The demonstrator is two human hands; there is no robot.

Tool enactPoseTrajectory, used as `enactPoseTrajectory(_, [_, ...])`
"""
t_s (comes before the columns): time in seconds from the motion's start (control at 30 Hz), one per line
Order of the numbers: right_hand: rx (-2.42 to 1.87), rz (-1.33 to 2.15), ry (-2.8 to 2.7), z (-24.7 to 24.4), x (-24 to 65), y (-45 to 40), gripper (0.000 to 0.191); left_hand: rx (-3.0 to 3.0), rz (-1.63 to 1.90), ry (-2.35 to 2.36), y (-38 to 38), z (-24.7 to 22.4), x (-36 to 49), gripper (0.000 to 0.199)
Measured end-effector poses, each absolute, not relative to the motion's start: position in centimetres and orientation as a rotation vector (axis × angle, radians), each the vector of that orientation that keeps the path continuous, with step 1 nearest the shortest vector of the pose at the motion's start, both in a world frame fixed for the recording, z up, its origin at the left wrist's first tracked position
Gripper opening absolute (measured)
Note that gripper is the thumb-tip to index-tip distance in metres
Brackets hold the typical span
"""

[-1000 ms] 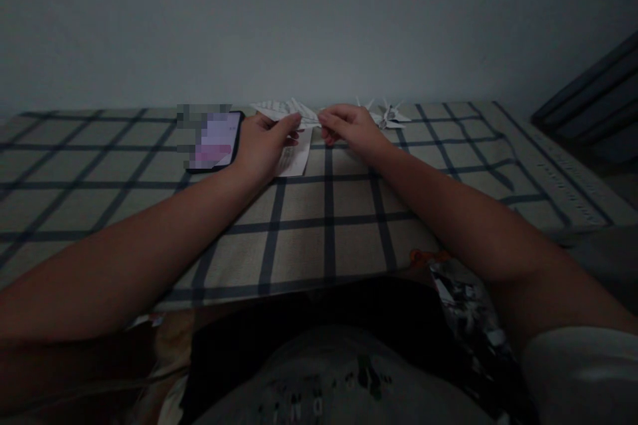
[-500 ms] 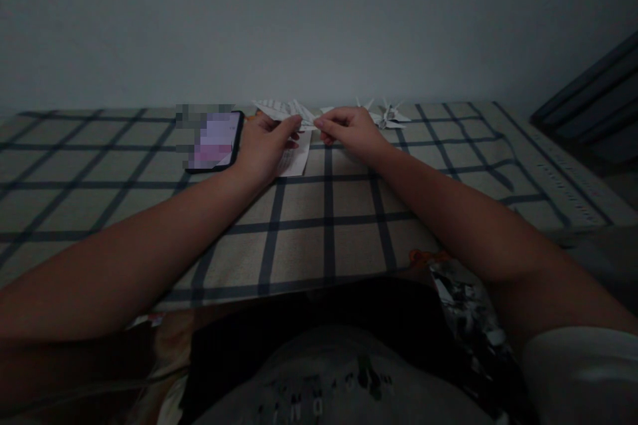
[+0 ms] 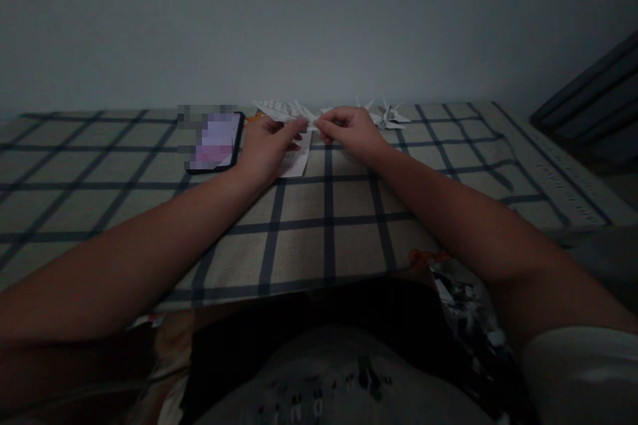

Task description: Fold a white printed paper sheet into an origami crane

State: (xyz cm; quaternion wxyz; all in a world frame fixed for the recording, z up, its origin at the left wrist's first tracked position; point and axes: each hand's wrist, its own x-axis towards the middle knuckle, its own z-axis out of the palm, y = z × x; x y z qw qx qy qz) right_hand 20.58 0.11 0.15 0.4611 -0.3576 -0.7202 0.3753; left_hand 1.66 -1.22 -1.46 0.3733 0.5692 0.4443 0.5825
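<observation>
A paper crane (image 3: pixel 283 109), folded from white printed paper with pointed tips, is held between my two hands near the far side of the table. My left hand (image 3: pixel 266 146) pinches it from the left, thumb and fingers close together. At its right end, my right hand (image 3: pixel 349 129) grips a narrow tip between thumb and forefinger. Partly under the left hand lies a flat sheet of printed paper (image 3: pixel 299 163). Beyond the right hand sit more folded paper cranes (image 3: pixel 390 117) with spiky points, partly hidden by that hand.
A phone (image 3: pixel 219 139) with a lit screen lies just left of my left hand. The checked tablecloth (image 3: pixel 299 232) covers the table, which meets a plain wall (image 3: pixel 319 26) at the back. A dark slatted object (image 3: pixel 593 99) stands at the far right.
My left thumb and fingertips have shifted slightly right along the paper crane, nearer to the right fingertips. My right hand has barely moved.
</observation>
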Motion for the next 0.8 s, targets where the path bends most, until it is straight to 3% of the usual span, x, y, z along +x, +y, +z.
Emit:
enactPoseTrajectory(0.3, [-0.846,1.035,-1.795,-0.11,20.55,0.03,0.033,1.525,1.481,1.109,-1.91,-1.05,1.67,0.021])
enactPoseTrajectory(0.57, [-0.836,0.965,-1.849,0.27,20.66,0.17,0.033,1.433,1.489,1.058,-1.4,-1.49,1.74,0.043])
enactPoseTrajectory(0.8, [-0.805,0.918,-1.936,-0.51,20.96,0.26,0.032,1.52,1.418,1.094,-1.71,-1.53,1.48,0.042])
